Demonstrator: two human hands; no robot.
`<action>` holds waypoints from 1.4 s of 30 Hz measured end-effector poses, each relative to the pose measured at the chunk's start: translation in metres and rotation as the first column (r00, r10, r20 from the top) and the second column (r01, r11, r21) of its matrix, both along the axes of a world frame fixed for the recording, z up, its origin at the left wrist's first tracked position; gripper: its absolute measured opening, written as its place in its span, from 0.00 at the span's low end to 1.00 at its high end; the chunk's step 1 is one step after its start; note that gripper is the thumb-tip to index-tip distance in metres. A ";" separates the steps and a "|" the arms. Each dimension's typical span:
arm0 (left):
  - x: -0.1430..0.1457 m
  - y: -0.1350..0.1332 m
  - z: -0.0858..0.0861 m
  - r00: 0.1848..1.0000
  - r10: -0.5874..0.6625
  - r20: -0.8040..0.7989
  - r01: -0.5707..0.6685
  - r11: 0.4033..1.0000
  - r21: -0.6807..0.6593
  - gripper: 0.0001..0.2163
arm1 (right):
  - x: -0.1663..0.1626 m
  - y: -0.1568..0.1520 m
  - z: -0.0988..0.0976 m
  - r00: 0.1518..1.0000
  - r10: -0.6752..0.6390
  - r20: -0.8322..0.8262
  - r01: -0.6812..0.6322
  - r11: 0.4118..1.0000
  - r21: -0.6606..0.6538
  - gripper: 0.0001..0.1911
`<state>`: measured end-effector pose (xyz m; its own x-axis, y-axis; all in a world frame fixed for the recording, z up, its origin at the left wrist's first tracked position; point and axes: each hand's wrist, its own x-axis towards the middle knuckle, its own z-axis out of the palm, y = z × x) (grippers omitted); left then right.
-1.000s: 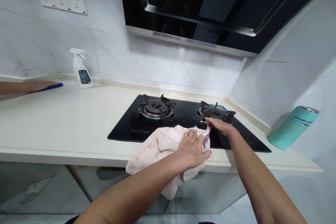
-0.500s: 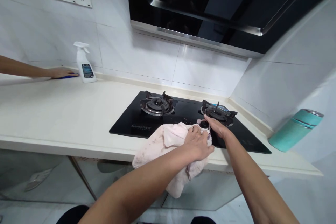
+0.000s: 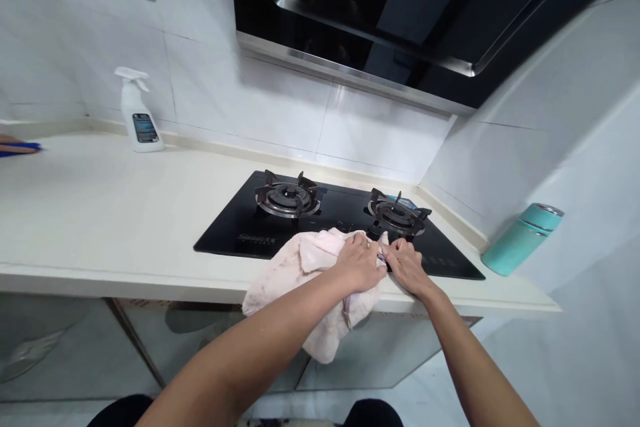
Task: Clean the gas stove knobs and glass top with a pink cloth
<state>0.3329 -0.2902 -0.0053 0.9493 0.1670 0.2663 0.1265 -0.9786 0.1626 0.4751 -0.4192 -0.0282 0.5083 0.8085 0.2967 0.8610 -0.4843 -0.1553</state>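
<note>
Far left edge: another person's hand rests on the counter with a blue strip under it, well apart from the action.
Spray bottle: upright against the wall tiles, out of reach of both hands, so no tip-over threat from here.
Countertop: pale, with the black hob set into it.
Left burner: pan support seated; no flame that I can make out.
Cloth: pale pink and bunched at the hob's front edge, with a good part hanging over the counter lip. That overhang is the weak point: ease the pressure and its weight could drag it to the floor.
Left hand: pressed flat on the cloth, fingers curled into the folds, pinning it rather than lifting it.
Right hand: fingertips pinching the cloth's right edge, just in front of the right burner.
Knobs: hidden under cloth and hands. A hard rub there could turn one, and fabric could snag on the burner prongs.
Teal flask: leaning at the right wall; a wide elbow swing could knock it.
</note>
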 end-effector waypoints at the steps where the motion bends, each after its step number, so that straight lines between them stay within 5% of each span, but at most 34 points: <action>1: -0.001 0.000 -0.001 1.000 0.000 0.003 0.000 1.000 0.009 0.27 | -0.002 0.000 -0.002 0.999 -0.006 0.033 0.006 1.000 0.010 0.28; 11: -0.004 -0.003 -0.008 0.992 0.056 0.111 -0.055 0.998 -0.004 0.24 | -0.016 0.015 0.003 0.993 0.047 0.111 -0.047 0.999 -0.008 0.25; 24: -0.002 -0.001 -0.014 0.988 0.047 0.149 -0.050 0.999 0.019 0.18 | 0.001 0.001 -0.007 0.987 -0.090 0.133 0.083 0.995 0.059 0.26; 33: -0.004 -0.006 -0.010 0.986 0.048 0.157 -0.045 0.999 -0.020 0.14 | 0.021 0.011 0.004 0.963 -0.044 0.265 0.067 0.995 -0.079 0.23; 42: 0.000 -0.004 -0.007 0.989 0.096 0.113 -0.091 0.994 -0.056 0.18 | 0.033 0.037 0.003 0.998 -0.032 0.061 0.038 0.995 -0.095 0.24</action>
